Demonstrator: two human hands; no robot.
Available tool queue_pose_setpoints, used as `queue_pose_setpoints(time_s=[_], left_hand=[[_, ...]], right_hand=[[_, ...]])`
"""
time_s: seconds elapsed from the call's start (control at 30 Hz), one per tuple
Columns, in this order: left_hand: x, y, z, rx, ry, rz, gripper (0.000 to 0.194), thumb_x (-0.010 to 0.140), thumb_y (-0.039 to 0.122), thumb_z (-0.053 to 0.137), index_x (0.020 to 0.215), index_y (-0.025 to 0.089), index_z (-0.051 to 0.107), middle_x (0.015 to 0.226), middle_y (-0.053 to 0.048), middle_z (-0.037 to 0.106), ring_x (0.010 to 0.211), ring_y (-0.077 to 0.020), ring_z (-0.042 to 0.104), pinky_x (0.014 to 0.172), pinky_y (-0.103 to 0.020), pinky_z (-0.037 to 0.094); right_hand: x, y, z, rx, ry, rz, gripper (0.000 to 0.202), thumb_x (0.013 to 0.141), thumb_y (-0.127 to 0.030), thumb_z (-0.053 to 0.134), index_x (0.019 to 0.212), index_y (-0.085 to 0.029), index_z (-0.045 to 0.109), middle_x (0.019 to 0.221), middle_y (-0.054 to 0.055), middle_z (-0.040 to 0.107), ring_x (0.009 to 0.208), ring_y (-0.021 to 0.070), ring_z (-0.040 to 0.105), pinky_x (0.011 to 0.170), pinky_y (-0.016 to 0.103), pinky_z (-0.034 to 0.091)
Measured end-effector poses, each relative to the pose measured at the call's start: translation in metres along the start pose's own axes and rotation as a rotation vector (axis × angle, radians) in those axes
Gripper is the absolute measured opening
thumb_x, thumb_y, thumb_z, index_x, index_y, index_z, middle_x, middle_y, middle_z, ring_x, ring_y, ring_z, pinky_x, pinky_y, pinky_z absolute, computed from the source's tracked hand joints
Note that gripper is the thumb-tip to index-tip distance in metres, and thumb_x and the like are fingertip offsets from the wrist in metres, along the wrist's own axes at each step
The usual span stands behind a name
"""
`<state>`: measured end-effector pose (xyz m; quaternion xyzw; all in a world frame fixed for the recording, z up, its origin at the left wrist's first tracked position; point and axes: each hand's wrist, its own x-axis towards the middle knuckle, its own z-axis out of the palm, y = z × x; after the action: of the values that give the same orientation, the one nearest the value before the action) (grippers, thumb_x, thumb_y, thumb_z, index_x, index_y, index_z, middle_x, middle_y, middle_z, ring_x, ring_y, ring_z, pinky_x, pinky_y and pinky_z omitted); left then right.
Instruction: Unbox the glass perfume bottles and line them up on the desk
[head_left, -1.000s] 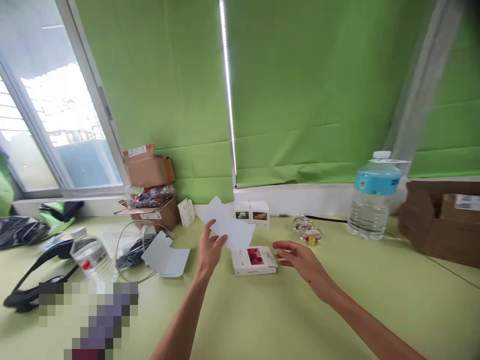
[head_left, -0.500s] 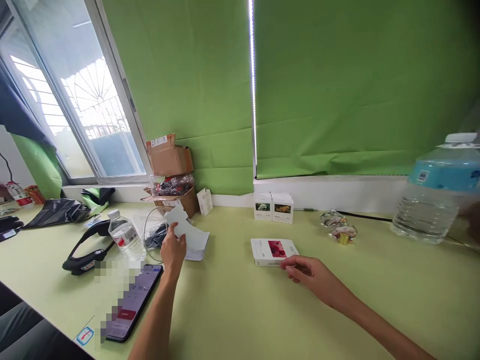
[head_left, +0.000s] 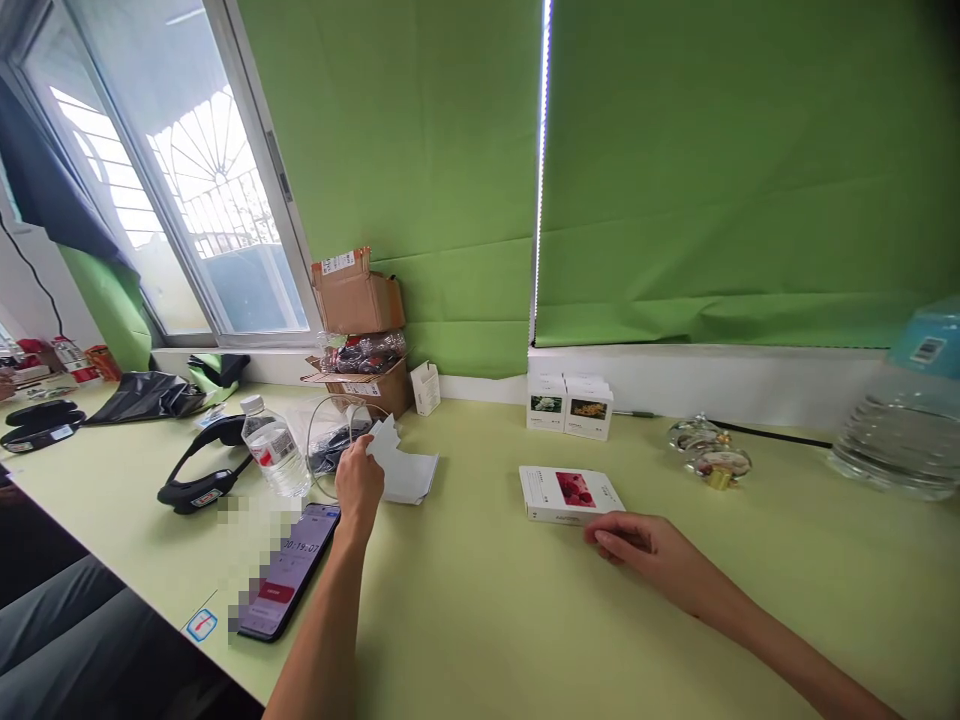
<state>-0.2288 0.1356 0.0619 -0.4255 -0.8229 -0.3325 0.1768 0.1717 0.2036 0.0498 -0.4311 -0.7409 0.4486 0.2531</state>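
Work surface: pale-green bench (head_left: 480,620), below both hands.
Left hand (head_left: 360,487): knuckles up, forefinger extended, fingertips at the left edge of the sheet; whether it grips cannot be told.
White sheet: folded white paper with an irregular upper edge (head_left: 409,474), on the bench just right of the left hand's fingers.
Right hand (head_left: 628,541): fingers loosely curled, narrow gap at the thumb; whether it touches or grips the carton cannot be told.
Flat carton: white rectangular cardboard box with a red-flower picture (head_left: 541,487), lying flat, its near right corner at the right hand's fingertips.
Small cartons: white-flower box (head_left: 546,410) and yellow-flower box (head_left: 589,417), side by side beyond the right hand.
Ornament: clear rounded piece with a gold-coloured base (head_left: 718,466), beyond and right of the right hand.
Water bottle: clear plastic with a red-and-white label (head_left: 276,452), left of the left hand.
Phone: black, rectangular, screen lit (head_left: 300,560), left of the left forearm, nearer the wearer than the bottle.
Cable bundle: dark, coiled (head_left: 328,452), just beyond and left of the left hand.
Cardboard stack: upper brown box (head_left: 356,303) and lower brown box (head_left: 386,388), beyond the left hand.
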Motion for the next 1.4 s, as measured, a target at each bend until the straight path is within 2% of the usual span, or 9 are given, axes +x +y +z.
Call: queue_pose_setpoints(time_s=[0.13, 0.33, 0.53, 0.63, 0.7, 0.87, 1.03, 1.17, 1.4], left_hand=[[-0.001, -0.001, 0.002, 0.023, 0.007, 0.002, 0.041, 0.081, 0.012, 0.046, 0.120, 0.019, 0.057, 0.098, -0.012, 0.068, 0.096, -0.0281, 0.061, 0.076, -0.036, 0.046], [-0.002, 0.000, -0.003, 0.037, 0.068, 0.068, 0.032, 0.087, 0.026, 0.046, 0.114, 0.019, 0.061, 0.118, -0.010, 0.062, 0.112, -0.0292, 0.050, 0.095, -0.040, 0.041], [-0.011, 0.029, -0.003, -0.043, 0.132, 0.156, 0.036, 0.091, 0.033, 0.041, 0.120, 0.017, 0.055, 0.130, -0.012, 0.051, 0.126, -0.0284, 0.039, 0.107, -0.041, 0.031], [-0.030, 0.061, 0.003, -0.184, 0.077, 0.322, 0.034, 0.091, 0.035, 0.044, 0.119, 0.020, 0.054, 0.131, -0.010, 0.050, 0.126, -0.0264, 0.040, 0.107, -0.040, 0.032], [-0.049, 0.083, 0.008, -0.282, -0.034, 0.424, 0.031, 0.091, 0.034, 0.045, 0.118, 0.022, 0.054, 0.131, -0.009, 0.051, 0.125, -0.0255, 0.042, 0.105, -0.041, 0.035], [-0.099, 0.120, 0.019, -0.412, -0.358, 0.578, 0.040, 0.092, 0.035, 0.044, 0.132, 0.029, 0.043, 0.148, -0.004, 0.035, 0.134, -0.0231, 0.034, 0.107, -0.042, 0.036], [-0.119, 0.129, 0.029, -0.443, -0.554, 0.681, 0.061, 0.090, 0.033, 0.046, 0.145, 0.030, 0.020, 0.154, -0.003, 0.020, 0.140, -0.0225, 0.023, 0.111, -0.042, 0.032], [-0.121, 0.129, 0.035, -0.411, -0.543, 0.696, 0.062, 0.089, 0.030, 0.047, 0.145, 0.029, 0.020, 0.151, -0.003, 0.030, 0.139, -0.0225, 0.026, 0.110, -0.042, 0.033], [-0.117, 0.130, 0.036, -0.323, -0.326, 0.716, 0.059, 0.086, 0.024, 0.052, 0.140, 0.027, 0.031, 0.139, -0.005, 0.048, 0.127, -0.0246, 0.045, 0.103, -0.041, 0.041]], right_hand=[[0.000, 0.003, -0.002, 0.005, -0.012, -0.008, 0.035, 0.074, -0.051, 0.057, 0.083, -0.020, 0.071, 0.076, 0.006, 0.068, 0.072, 0.0220, 0.061, 0.062, 0.029, 0.047], [0.010, 0.019, -0.013, 0.019, 0.166, 0.011, 0.037, 0.073, -0.048, 0.058, 0.093, -0.020, 0.071, 0.067, 0.005, 0.064, 0.062, 0.0195, 0.059, 0.059, 0.029, 0.047], [0.016, 0.029, -0.025, 0.040, 0.414, 0.018, 0.042, 0.069, -0.049, 0.061, 0.100, -0.021, 0.069, 0.106, 0.009, 0.063, 0.059, 0.0150, 0.060, 0.046, 0.026, 0.046], [0.015, 0.027, -0.028, 0.110, 0.342, 0.150, 0.046, 0.072, -0.049, 0.061, 0.108, -0.020, 0.065, 0.080, 0.005, 0.065, 0.051, 0.0129, 0.056, 0.043, 0.023, 0.043], [0.012, 0.024, -0.027, 0.207, 0.285, 0.207, 0.043, 0.074, -0.048, 0.061, 0.108, -0.021, 0.065, 0.071, 0.002, 0.062, 0.054, 0.0129, 0.056, 0.047, 0.023, 0.045], [0.007, 0.015, -0.020, 0.443, 0.200, 0.237, 0.031, 0.074, -0.041, 0.066, 0.097, -0.021, 0.068, 0.079, 0.003, 0.063, 0.065, 0.0128, 0.057, 0.054, 0.023, 0.049], [0.006, 0.011, -0.015, 0.651, 0.141, 0.262, 0.030, 0.071, -0.036, 0.071, 0.096, -0.019, 0.068, 0.089, 0.006, 0.066, 0.065, 0.0120, 0.059, 0.057, 0.024, 0.051], [0.003, 0.001, -0.013, 0.803, 0.118, 0.155, 0.030, 0.071, -0.033, 0.072, 0.097, -0.017, 0.071, 0.105, 0.010, 0.066, 0.074, 0.0141, 0.061, 0.060, 0.025, 0.051], [-0.014, -0.037, -0.008, 0.904, 0.011, -0.043, 0.025, 0.074, -0.030, 0.069, 0.093, -0.014, 0.074, 0.105, 0.013, 0.066, 0.084, 0.0205, 0.061, 0.073, 0.034, 0.050]])
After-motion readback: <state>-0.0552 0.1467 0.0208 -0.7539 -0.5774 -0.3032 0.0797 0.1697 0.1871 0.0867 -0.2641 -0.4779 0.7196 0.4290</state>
